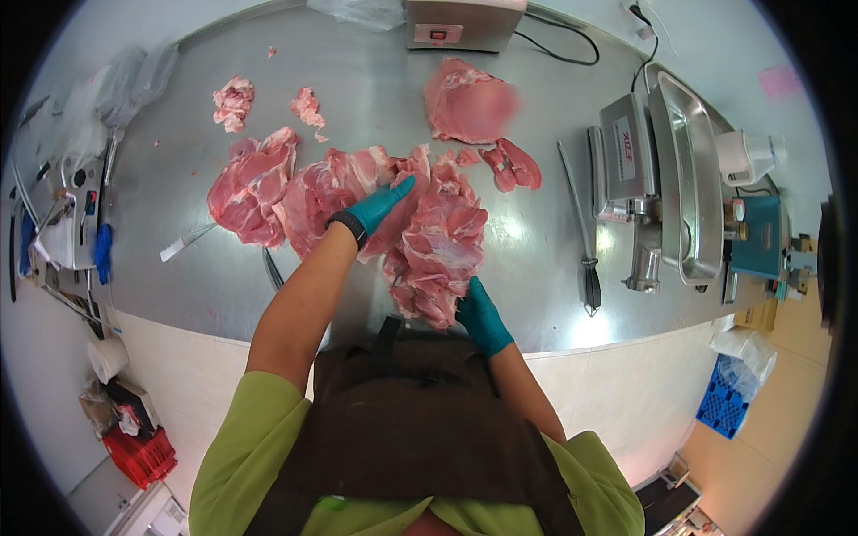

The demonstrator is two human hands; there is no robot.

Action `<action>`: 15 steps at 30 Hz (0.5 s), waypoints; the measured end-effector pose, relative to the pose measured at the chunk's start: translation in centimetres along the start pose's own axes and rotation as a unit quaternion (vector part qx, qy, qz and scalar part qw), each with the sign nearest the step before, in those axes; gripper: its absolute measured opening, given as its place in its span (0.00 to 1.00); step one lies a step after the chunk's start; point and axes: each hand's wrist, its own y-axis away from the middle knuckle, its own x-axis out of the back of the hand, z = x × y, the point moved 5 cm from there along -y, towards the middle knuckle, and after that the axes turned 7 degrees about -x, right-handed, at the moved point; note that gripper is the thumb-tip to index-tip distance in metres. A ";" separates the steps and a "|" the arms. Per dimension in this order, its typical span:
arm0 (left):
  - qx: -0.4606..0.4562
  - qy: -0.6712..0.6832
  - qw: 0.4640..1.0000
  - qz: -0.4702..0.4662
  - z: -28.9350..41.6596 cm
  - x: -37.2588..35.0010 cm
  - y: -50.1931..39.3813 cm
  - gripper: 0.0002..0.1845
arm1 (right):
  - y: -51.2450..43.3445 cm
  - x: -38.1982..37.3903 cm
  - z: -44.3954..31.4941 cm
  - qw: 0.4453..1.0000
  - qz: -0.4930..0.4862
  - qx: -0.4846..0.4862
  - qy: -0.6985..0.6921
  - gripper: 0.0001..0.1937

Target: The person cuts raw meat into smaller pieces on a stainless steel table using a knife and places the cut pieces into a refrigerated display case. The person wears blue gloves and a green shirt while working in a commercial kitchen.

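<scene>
My left hand (381, 205), in a teal glove with a dark band at the wrist, lies along a long flap of raw meat (394, 228). Its finger undersides are hidden. At the near end of a large, folded piece of raw meat (442, 244), my right hand (485, 317), also gloved, has its fingers partly tucked beneath the meat. Left of these lie another broad slab (315, 194) and a separate chunk (251, 191). A pale-handled knife (188, 242) reaches the chunk's edge. Beside my left forearm, a dark narrow tool (273, 268) is partly covered.
Meat trimmings (233, 104) and a thick round cut (466, 100) lie farther back on the steel table (536, 268). A sharpening steel (580, 228) is at right, before a scale (627, 147), a metal meat grinder head (645, 251) and a steel pan (690, 181). A metal machine (464, 27) stands behind.
</scene>
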 end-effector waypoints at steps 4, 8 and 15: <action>-0.107 -0.264 0.958 0.024 1.9 -1.6 -0.1 0.45 | -2.3 -1.3 -0.6 0.979 -0.121 0.086 -0.143 0.40; -0.084 -0.519 0.846 0.090 0.9 -1.6 -0.9 0.44 | -3.5 -0.5 -1.8 0.986 -0.048 0.120 -0.108 0.36; -0.082 -0.242 0.964 0.075 -0.2 -0.1 -2.3 0.46 | -2.1 -1.9 -5.5 0.972 0.037 0.224 0.055 0.35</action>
